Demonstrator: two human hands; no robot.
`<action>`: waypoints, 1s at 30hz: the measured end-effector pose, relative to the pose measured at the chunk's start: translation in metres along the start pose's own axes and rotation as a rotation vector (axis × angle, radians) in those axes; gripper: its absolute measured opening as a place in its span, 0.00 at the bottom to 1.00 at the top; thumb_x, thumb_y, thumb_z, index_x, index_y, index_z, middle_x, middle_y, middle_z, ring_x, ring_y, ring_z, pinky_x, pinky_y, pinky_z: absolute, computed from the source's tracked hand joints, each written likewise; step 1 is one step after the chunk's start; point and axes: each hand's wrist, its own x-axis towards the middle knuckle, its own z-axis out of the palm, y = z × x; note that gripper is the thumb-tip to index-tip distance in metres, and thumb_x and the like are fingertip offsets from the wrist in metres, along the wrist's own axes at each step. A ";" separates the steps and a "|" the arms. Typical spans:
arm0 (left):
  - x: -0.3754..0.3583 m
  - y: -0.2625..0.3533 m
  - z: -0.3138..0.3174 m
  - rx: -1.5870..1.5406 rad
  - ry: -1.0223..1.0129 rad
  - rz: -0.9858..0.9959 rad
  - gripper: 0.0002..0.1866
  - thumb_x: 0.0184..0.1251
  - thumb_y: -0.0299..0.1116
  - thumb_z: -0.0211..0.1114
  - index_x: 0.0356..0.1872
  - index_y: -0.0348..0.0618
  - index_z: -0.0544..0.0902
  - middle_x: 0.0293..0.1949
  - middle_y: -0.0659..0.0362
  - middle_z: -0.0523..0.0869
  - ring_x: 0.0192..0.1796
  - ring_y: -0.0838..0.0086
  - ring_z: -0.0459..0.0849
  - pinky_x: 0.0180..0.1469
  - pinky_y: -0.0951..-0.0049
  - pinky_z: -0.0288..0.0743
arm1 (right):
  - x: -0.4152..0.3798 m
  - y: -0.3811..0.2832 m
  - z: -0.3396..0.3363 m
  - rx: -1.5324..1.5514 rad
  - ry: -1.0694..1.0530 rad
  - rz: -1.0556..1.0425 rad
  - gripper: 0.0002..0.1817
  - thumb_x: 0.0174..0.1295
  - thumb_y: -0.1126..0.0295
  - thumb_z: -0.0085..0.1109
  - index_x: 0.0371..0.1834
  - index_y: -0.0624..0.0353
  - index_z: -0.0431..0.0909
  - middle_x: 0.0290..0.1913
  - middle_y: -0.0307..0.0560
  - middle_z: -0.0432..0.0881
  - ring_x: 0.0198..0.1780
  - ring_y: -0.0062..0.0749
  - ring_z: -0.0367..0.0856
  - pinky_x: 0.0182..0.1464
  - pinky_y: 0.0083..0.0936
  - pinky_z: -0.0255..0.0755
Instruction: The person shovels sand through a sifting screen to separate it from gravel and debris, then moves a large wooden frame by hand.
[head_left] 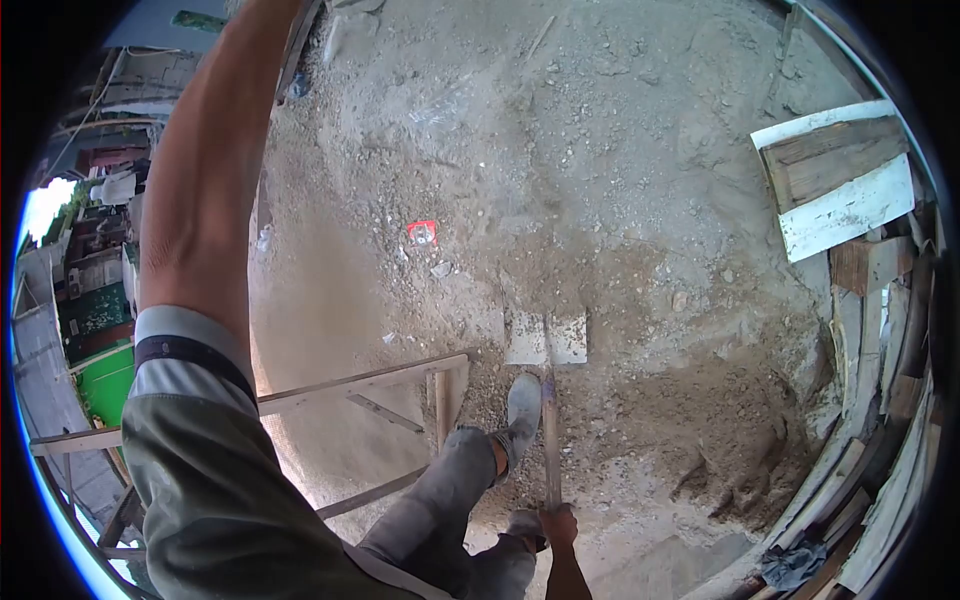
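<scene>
My right hand [558, 525] is closed around the wooden handle of a shovel [551, 440], near the bottom of the view. The shovel's flat, pale metal blade [525, 338] rests on the dirt just ahead of my boot [523, 400], with some soil on it. My left arm [205, 190], in a grey sleeve with a light band, reaches up along the left side. Its hand lies beyond the top edge and cannot be seen.
Rough gravelly ground [560, 150] surrounds the shovel. A wooden frame [365, 383] stands left of my legs. Stacked boards [865, 350] line the right edge, below a white-edged panel [850, 212]. A small red wrapper [422, 233] lies on the dirt. A green panel [108, 385] shows far left.
</scene>
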 end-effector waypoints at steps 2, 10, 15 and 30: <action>-0.042 -0.020 0.048 0.125 -0.143 0.083 0.41 0.56 0.49 0.61 0.66 0.42 0.52 0.60 0.45 0.68 0.64 0.51 0.59 0.64 0.60 0.53 | 0.002 0.011 0.007 -0.020 0.025 -0.059 0.31 0.41 0.46 0.62 0.40 0.61 0.71 0.35 0.59 0.80 0.40 0.55 0.79 0.43 0.45 0.72; -0.534 -0.133 0.351 -0.074 -0.503 -1.809 0.51 0.48 0.60 0.66 0.64 0.32 0.55 0.65 0.40 0.57 0.65 0.49 0.59 0.64 0.52 0.53 | 0.017 0.008 0.031 0.061 -0.033 0.017 0.29 0.44 0.47 0.62 0.41 0.57 0.69 0.33 0.59 0.80 0.37 0.56 0.79 0.40 0.45 0.73; -0.677 -0.166 0.443 -0.708 -0.129 -1.839 0.16 0.53 0.38 0.65 0.41 0.43 0.79 0.33 0.59 0.80 0.36 0.72 0.78 0.37 0.70 0.72 | 0.014 -0.004 0.042 0.075 0.120 0.127 0.26 0.46 0.47 0.61 0.38 0.57 0.71 0.27 0.58 0.81 0.31 0.54 0.80 0.35 0.44 0.73; -0.728 0.057 0.437 -0.903 -0.024 -1.621 0.05 0.49 0.29 0.66 0.24 0.43 0.77 0.20 0.64 0.73 0.19 0.78 0.71 0.21 0.76 0.67 | -0.117 0.150 0.039 0.170 0.435 0.056 0.25 0.41 0.51 0.66 0.37 0.59 0.77 0.28 0.56 0.81 0.31 0.52 0.80 0.34 0.43 0.72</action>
